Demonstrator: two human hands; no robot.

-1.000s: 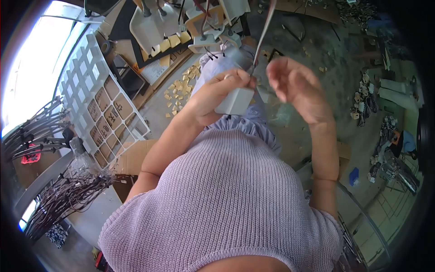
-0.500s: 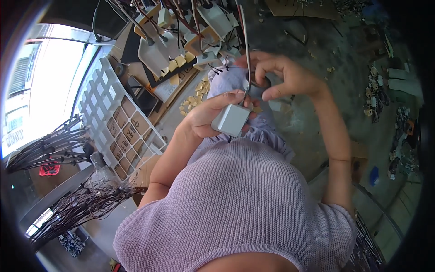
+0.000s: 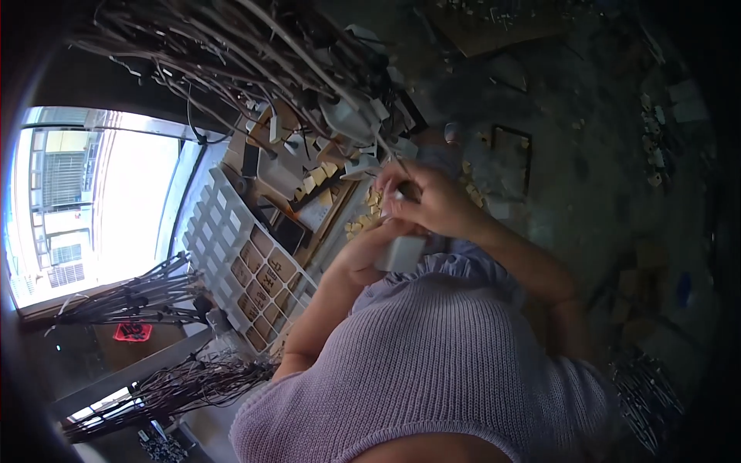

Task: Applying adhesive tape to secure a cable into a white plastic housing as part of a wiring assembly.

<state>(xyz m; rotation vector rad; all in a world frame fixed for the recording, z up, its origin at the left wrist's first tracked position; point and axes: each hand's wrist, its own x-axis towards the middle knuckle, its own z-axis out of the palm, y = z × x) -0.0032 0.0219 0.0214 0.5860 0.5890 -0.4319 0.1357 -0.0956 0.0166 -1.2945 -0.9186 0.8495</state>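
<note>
A small pale grey box [image 3: 406, 255], blurred by motion, sits in my left hand [image 3: 361, 255], whose fingers and thumb are closed around it just above my lap. From the bundle overhead a thin cable [image 3: 391, 150] comes down to my hands. My right hand [image 3: 446, 202] is right above the left, its thumb and fingers curled together on the cable. Something dark shows between those fingers, too smeared to name. Where the cable meets the box is hidden by my hands.
Thick bundles of dark cables [image 3: 255, 54] hang at the top, over grey boxes on a bench. At the left are a white grid tray with rows of grey pieces [image 3: 212, 224], a dark phone-like slab [image 3: 289, 233] and more cables [image 3: 174, 386]. Yellow scraps [image 3: 359, 225] lie beyond my hands.
My right hand has come in from the right, its spread fingers now closed by the left hand. The view has shifted, bringing more overhead cables into sight.
</note>
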